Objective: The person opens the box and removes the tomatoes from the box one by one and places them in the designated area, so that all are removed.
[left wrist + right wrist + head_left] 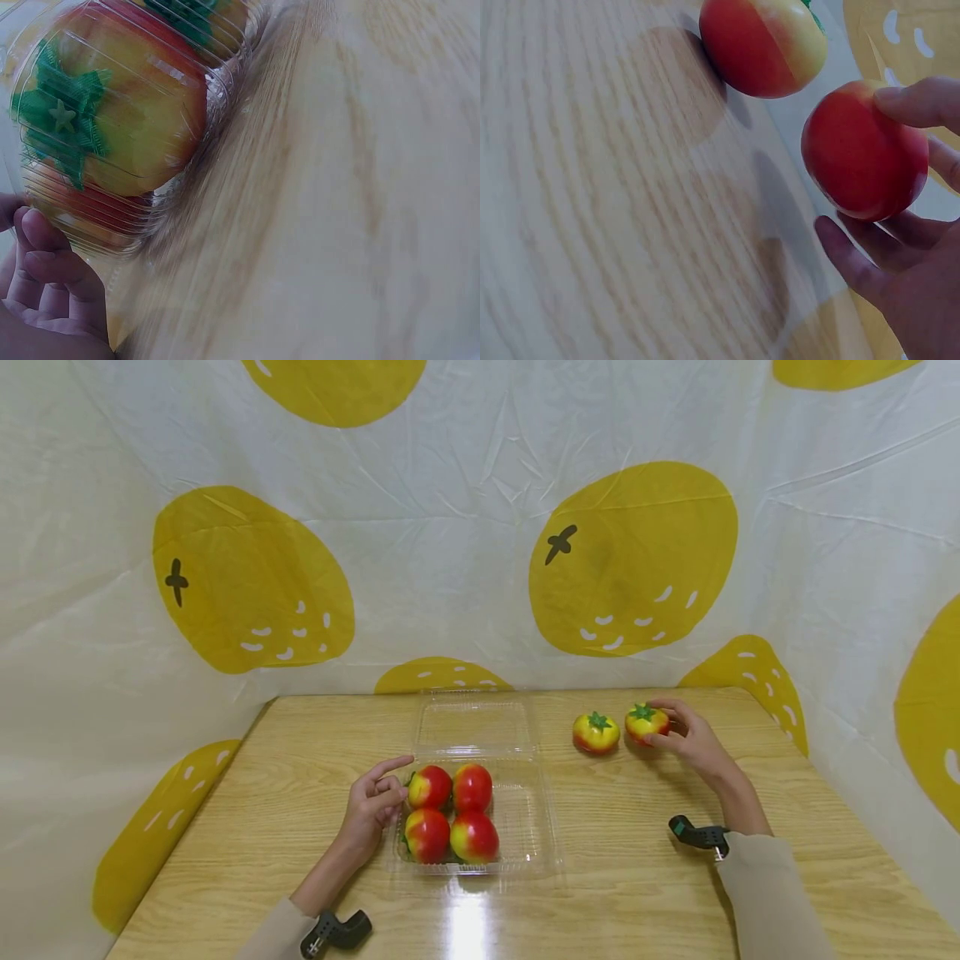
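Observation:
My right hand (686, 739) grips a red-and-yellow toy tomato (643, 724) with a green leafy top between thumb and fingers. In the right wrist view the held tomato (864, 154) hangs clear of the wood, its shadow apart from it. Another toy tomato (596, 733) sits just left of it on the table. A clear plastic clamshell box (528, 810) lies with its lid (474, 727) folded back, several toy tomatoes (472, 788) filling its left and middle. My left hand (369, 806) pinches the box's left rim, thumb and fingertips (41, 229) beside a tomato (142, 112).
The box stands on a wooden table (300, 760). A white curtain (450, 568) printed with big yellow fruit hangs behind the table and along both sides. A black wrist camera (697, 833) sits on the right wrist, another (336, 933) on the left.

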`<state>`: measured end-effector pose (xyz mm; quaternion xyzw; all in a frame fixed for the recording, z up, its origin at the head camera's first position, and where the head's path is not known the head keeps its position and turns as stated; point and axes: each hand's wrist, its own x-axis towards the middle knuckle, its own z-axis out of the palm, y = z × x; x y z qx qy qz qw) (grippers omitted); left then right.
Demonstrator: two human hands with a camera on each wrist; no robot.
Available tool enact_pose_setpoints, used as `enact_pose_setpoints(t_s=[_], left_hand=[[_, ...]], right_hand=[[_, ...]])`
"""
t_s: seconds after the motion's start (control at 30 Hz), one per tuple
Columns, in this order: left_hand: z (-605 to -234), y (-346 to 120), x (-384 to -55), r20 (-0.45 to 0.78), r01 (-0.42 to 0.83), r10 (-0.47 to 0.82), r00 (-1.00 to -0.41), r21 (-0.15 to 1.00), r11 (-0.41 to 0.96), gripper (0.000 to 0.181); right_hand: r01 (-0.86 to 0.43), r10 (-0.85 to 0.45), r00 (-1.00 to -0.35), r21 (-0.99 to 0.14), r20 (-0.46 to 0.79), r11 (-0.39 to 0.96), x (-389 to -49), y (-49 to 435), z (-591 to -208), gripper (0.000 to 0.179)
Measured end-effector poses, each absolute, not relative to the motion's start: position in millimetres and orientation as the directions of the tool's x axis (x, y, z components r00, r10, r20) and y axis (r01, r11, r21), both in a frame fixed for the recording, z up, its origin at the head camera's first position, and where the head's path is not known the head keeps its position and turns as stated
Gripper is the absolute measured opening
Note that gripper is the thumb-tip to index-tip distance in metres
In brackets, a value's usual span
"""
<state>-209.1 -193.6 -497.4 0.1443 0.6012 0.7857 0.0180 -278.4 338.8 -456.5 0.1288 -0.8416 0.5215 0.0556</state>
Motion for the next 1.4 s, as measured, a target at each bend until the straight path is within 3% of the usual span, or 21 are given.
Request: enact_pose_setpoints(t_s=[1.4], left_hand=[[-497.3,-193.1,-209.1,0.204,0.154,0.192,-0.96,0.956,-0.249,0.05]], right_hand=[[-0.163,-0.194,-0.978,-0.871,0.08,0.463,-281.5,335.2,-461.8,0.072]])
